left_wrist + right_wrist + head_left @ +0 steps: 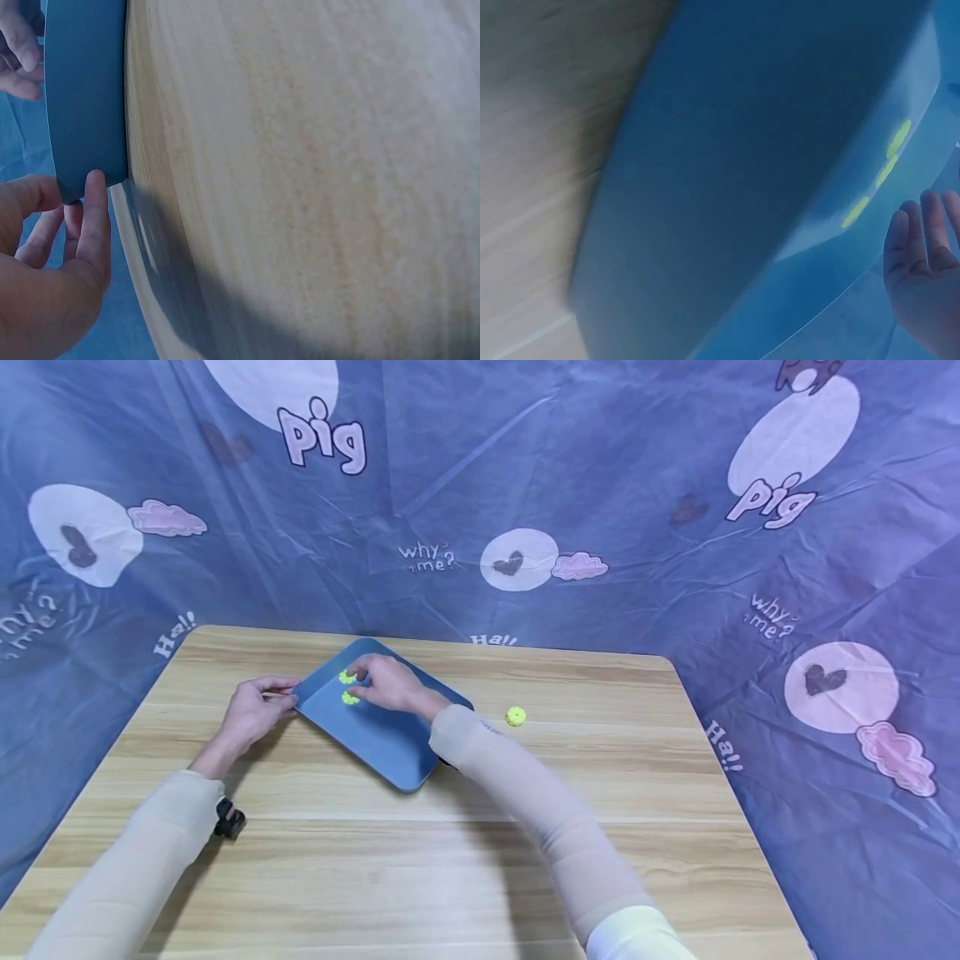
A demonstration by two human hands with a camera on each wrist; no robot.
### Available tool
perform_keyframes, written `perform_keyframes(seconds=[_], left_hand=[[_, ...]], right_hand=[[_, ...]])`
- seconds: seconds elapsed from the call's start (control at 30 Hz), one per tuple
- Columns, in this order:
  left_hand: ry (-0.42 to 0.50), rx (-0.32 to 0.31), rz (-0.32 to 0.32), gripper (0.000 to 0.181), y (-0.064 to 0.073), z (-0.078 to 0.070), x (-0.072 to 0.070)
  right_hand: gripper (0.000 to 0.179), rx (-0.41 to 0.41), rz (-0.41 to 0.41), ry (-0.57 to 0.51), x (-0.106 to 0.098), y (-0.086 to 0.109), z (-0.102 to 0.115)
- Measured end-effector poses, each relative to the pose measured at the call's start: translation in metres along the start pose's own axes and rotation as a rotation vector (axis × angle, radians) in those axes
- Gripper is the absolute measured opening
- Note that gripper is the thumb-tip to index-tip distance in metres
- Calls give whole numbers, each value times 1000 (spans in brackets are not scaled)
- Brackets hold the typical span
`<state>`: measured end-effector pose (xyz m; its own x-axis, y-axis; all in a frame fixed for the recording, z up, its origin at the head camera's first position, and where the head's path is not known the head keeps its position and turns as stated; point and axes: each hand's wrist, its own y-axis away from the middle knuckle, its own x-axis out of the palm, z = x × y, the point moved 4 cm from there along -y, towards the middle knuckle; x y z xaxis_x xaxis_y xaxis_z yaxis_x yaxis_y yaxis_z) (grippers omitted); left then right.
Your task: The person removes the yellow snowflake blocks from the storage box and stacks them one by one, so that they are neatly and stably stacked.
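Note:
A blue rectangular tray (375, 735) lies at an angle on the table's far half. My left hand (257, 714) pinches its left corner, thumb at the rim and fingers against the outer wall, as the left wrist view (56, 292) shows. Over the tray's inside hovers my right hand (390, 683), fingers loosely bent and nothing held in them. Close by its fingertips are scalloped yellow-green discs (350, 697) on the tray floor. Three discs (855, 212) show in the right wrist view, where the right hand (926, 270) is apart from them.
Another yellow-green disc (515, 716) sits on the wooden table (390, 877), right of the tray. Behind and beside the table hangs a blue printed cloth (637, 485). A small black device (228, 819) is strapped at the left wrist.

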<state>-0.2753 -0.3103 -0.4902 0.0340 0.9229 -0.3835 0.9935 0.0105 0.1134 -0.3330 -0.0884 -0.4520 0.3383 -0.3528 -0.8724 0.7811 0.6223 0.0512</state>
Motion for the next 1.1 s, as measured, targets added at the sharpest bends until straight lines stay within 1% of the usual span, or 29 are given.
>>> perform_keyframes(seconds=[0.13, 0.27, 0.37, 0.5, 0.63, 0.83, 1.1], left_hand=[[1, -7, -3, 44, 5, 1, 1], [4, -7, -8, 44, 10, 1, 3], [-1, -7, -15, 43, 15, 0, 4], [-8, -24, -26, 42, 23, -4, 5], [-9, -34, -31, 42, 30, -8, 6], [-9, -37, -37, 42, 39, -10, 8], [-6, -46, -59, 42, 51, -12, 11]], right_hand=[[38, 39, 3, -26, 4, -2, 1], [37, 57, -3, -50, 8, -2, 0], [39, 62, 11, -55, 10, 1, -2], [40, 83, 41, -46, 13, 4, -6], [40, 89, 51, -25, 16, 8, -7], [40, 84, 49, 42, 25, 13, -6], [41, 54, -2, 136, 36, 23, 1]])
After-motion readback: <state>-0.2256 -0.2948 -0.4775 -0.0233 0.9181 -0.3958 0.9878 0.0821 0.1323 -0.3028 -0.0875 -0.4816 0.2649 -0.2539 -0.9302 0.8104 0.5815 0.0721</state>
